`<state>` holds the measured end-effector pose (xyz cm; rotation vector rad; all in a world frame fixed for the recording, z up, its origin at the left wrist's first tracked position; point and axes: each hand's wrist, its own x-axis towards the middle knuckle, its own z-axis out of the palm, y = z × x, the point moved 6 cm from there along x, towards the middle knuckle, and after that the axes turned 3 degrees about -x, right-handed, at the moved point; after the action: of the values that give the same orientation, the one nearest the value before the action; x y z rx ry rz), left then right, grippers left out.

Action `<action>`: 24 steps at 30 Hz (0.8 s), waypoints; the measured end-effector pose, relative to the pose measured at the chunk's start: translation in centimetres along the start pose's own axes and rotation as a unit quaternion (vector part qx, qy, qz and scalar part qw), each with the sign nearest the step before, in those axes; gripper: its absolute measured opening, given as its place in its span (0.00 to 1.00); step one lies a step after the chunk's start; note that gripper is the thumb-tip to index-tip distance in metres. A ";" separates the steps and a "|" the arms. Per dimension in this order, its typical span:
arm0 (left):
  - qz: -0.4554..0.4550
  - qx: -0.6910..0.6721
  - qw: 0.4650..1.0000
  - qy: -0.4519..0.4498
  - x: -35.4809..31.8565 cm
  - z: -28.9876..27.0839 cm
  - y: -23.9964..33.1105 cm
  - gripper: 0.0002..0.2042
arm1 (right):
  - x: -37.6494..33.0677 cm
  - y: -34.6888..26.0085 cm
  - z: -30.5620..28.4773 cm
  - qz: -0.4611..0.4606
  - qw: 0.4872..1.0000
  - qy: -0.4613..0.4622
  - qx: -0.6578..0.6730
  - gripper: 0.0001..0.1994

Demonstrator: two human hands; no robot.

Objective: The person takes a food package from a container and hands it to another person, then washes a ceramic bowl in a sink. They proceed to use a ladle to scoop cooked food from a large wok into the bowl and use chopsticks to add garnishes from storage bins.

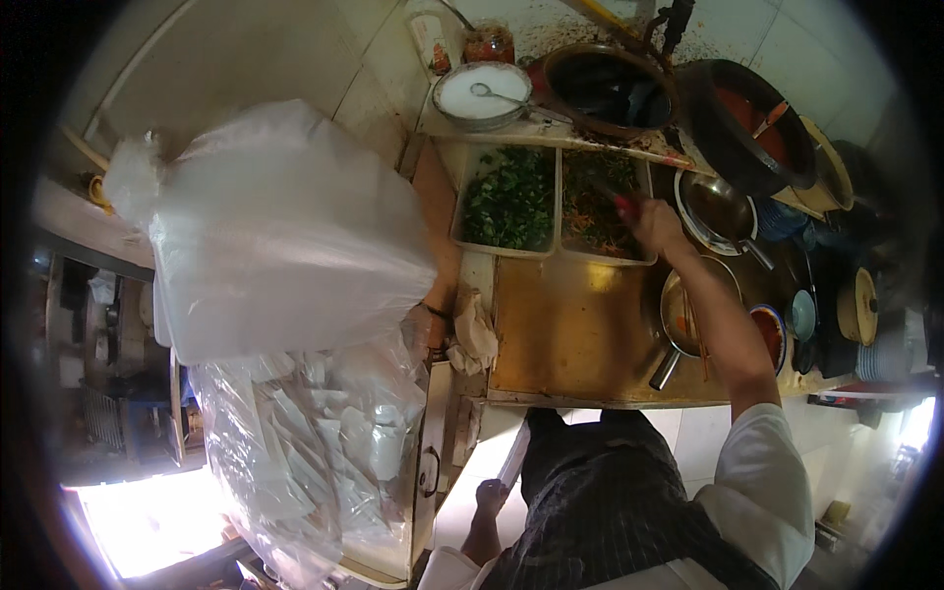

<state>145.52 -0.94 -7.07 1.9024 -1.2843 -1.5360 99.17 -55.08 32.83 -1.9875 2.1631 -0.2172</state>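
My right hand (657,228) reaches over the right tub and is closed round a red-handled utensil (626,206). Its far end is blurred among dark shredded vegetables with orange strips (597,192). Chopped green leaves (508,202) fill the tub to the left. Low beside the dark striped apron, my left hand (491,497) hangs with its fingers curled in. A pale strip shows just above it, and whether the hand grips that strip is unclear. Under my right forearm, a long-handled pan (674,339) rests with chopsticks (693,329) across it.
Behind the tubs stand a bowl of white granules (482,93) with a spoon, a wide pot of dark liquid (608,90) and a dark pot of red sauce (752,123). Another pan (716,208) and several bowls crowd the right. Large plastic bags (285,236) bulk up at left.
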 end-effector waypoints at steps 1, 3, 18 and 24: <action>-0.111 -0.153 0.981 0.037 -0.9 -0.5 -1.0 0.08 | -0.9 -6.6 -2.4 -0.090 0.996 0.018 0.025 0.17; -0.258 -0.323 0.909 0.054 1.3 -1.1 0.9 0.07 | -1.6 -10.6 -3.2 -0.097 0.994 -0.050 -0.023 0.18; -0.275 -0.348 0.896 0.029 4.5 -2.0 -2.0 0.08 | -1.3 -13.6 -0.5 -0.049 0.995 -0.081 -0.015 0.21; -0.200 -0.384 0.899 -0.067 7.8 -4.1 -0.2 0.08 | -1.5 -12.2 0.6 -0.088 0.994 -0.027 0.060 0.19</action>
<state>149.24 -8.27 -10.29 1.5753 -0.2079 -2.0001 111.22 -54.69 35.26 -2.0903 1.8960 -0.3084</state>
